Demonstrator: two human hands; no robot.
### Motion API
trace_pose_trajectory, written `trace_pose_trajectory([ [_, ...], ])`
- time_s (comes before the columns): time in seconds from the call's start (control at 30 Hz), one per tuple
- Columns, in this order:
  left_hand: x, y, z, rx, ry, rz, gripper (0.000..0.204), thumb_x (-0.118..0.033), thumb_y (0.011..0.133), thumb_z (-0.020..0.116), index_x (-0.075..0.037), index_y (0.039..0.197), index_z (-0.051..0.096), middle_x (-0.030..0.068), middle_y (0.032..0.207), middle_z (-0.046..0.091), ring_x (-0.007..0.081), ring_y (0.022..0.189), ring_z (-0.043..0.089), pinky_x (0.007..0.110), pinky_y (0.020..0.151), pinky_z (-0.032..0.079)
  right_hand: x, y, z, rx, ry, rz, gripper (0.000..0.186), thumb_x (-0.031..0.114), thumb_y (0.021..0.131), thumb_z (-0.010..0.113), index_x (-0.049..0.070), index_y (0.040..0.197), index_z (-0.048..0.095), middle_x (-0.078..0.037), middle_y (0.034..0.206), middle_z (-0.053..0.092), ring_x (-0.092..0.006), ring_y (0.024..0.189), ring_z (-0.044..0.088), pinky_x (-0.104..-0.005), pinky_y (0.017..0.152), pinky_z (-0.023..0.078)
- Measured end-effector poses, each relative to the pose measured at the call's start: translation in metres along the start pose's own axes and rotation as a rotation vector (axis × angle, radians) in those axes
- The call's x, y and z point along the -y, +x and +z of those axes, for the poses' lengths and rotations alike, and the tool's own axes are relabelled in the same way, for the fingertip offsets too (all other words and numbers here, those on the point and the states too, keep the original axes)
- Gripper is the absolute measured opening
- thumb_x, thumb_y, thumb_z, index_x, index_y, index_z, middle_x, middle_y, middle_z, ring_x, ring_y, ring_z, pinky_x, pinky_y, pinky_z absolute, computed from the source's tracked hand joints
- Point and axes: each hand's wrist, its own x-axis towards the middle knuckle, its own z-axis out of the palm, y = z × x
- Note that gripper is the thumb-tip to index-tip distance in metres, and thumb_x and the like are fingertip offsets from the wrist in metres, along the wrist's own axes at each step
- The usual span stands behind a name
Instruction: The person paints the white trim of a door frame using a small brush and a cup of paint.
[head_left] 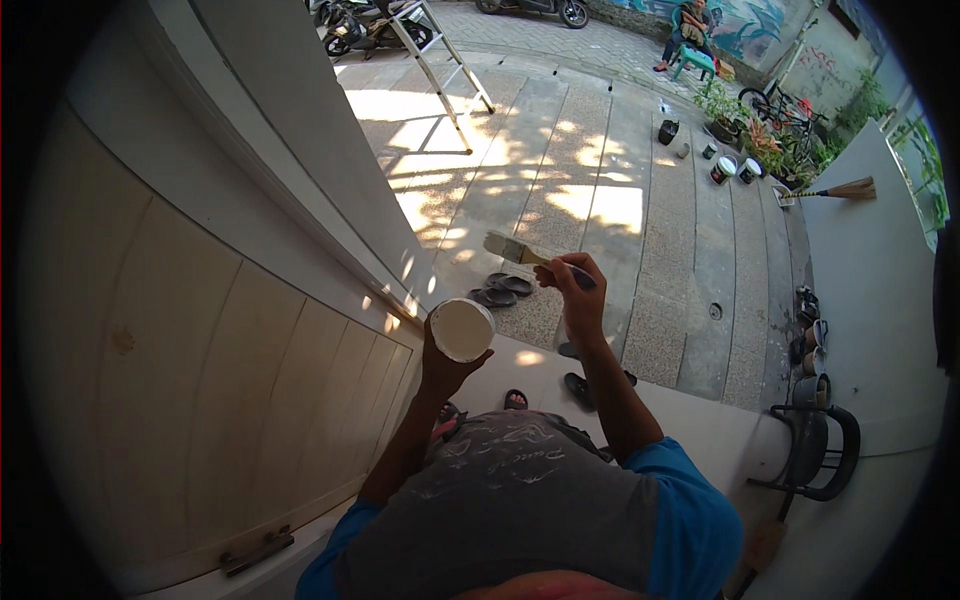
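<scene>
My left hand (445, 370) is wrapped round a small round container (462, 330) of white paint, held upright beside a white door frame (380, 270). My right hand (578, 285) grips the dark handle of a flat paintbrush (510, 248), raised above and to the right of the container, its pale bristles pointing left. To the left stands a wooden panelled door (200, 380). Below my hands are my sandalled feet (515, 400) and loose dark footwear (503, 290).
An aluminium ladder (430, 65) stands outside near motorbikes (365, 30). Paint buckets (723, 170), plants (725, 110) and a bicycle (785, 125) line the back right. A person (688, 30) sits on a green chair. A black chair (830, 450) is at my right by the wall (870, 260).
</scene>
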Motion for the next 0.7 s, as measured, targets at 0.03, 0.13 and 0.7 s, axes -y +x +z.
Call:
trace_pose_trajectory([
  [0.03,-0.002,0.003,0.002,-0.011,0.014,0.039,0.107,-0.019,0.064,0.099,-0.006,0.147,0.034,0.0178,0.140,0.051,0.0323,0.130,0.055,0.046,0.106,0.049,0.016,0.007,-0.003,0.026,-0.010,-0.004,0.015,0.012,0.099,0.068,-0.002,0.104,0.063,-0.018,0.092,0.075,-0.0255,0.084,0.076,-0.0354,0.075,0.061],
  [0.13,-0.038,0.017,0.008,-0.009,-0.010,0.127,0.103,-0.009,0.065,0.096,-0.008,0.147,0.035,0.0148,0.139,0.051,0.0308,0.129,0.055,0.043,0.105,0.051,0.066,0.021,-0.015,0.122,-0.018,-0.114,0.019,0.013,0.097,0.072,-0.004,0.104,0.067,-0.019,0.087,0.074,-0.0291,0.079,0.075,-0.0386,0.072,0.059],
  [0.7,-0.072,0.037,0.032,-0.016,0.027,0.338,0.098,-0.005,0.068,0.093,-0.006,0.147,0.035,0.0139,0.142,0.046,0.0280,0.131,0.052,0.041,0.109,0.047,0.155,0.020,0.044,1.000,-0.990,-0.507,0.019,0.019,0.078,0.087,0.006,0.087,0.075,-0.004,0.081,0.058,-0.0199,0.077,0.062,-0.0353,0.068,0.051],
])
